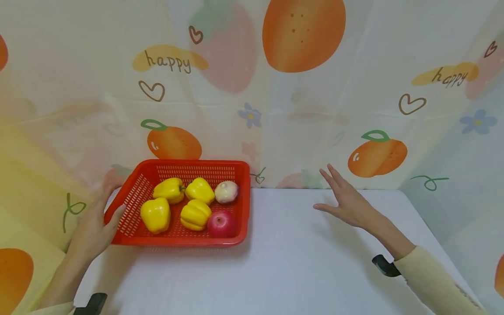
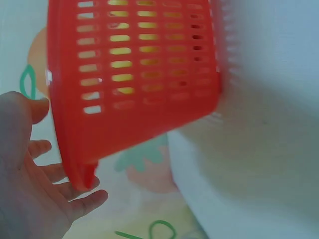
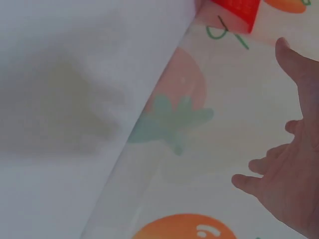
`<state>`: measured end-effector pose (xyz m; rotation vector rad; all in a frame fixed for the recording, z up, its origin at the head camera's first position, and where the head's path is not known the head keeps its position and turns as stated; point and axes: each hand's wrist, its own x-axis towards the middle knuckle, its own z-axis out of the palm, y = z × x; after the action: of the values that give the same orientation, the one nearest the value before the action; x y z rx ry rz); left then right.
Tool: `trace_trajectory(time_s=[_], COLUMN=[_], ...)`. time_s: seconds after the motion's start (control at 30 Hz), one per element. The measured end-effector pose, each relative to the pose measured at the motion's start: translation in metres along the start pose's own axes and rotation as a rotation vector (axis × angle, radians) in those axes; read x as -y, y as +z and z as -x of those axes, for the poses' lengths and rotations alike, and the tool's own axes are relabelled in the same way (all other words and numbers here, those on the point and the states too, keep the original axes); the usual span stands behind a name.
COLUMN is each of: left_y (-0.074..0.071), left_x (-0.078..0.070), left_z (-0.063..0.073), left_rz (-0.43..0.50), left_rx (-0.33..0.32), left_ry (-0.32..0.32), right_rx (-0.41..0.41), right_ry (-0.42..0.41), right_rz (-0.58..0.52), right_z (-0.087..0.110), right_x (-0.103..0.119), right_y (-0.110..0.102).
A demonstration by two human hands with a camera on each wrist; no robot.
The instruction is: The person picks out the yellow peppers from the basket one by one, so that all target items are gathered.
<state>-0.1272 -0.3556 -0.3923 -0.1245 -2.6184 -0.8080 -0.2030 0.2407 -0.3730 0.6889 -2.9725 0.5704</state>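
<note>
A red plastic basket (image 1: 232,241) with slotted walls stands at the left of the white table. In it lie several yellow bell peppers (image 1: 155,215), a whitish garlic bulb (image 1: 226,191) and a dark pink apple (image 1: 222,224). My left hand (image 1: 92,225) is at the basket's left rim, thumb and fingers spread around it; the left wrist view shows the fingers loose, and firm contact is unclear. My right hand (image 1: 350,203) hovers over the table to the right, fingers spread and holding nothing, well apart from the basket.
A white-covered table (image 1: 291,262) lies under the basket. Behind it hangs a patterned curtain (image 1: 283,131) printed with fruit, hearts and flowers, close to the basket's back edge. Similar cloth covers both sides. A dark wrist device (image 1: 386,266) sits at the right sleeve.
</note>
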Motion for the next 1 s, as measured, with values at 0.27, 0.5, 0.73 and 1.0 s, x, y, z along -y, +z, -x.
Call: trace_trajectory(time_s=[0.27, 0.5, 0.73, 1.0], left_y=[0.003, 0.007, 0.012, 0.018], left_x=[0.015, 0.019, 0.022, 0.02], left_z=[0.008, 0.012, 0.014, 0.018], left_rz=[0.042, 0.087, 0.108, 0.259], left_rx=[-0.012, 0.055, 0.037, -0.058], left_ry=[-0.086, -0.218, -0.289, -0.343], right_rx=[-0.01, -0.006, -0.005, -0.06], right_ry=[-0.055, -0.068, -0.089, -0.078], right_rz=[-0.047, -0.096, -0.125, -0.164], right_z=[-0.013, -0.023, -0.033, -0.044], right_x=[0.017, 0.032, 0.047, 0.065], right_y=[0.007, 0.014, 0.02, 0.025])
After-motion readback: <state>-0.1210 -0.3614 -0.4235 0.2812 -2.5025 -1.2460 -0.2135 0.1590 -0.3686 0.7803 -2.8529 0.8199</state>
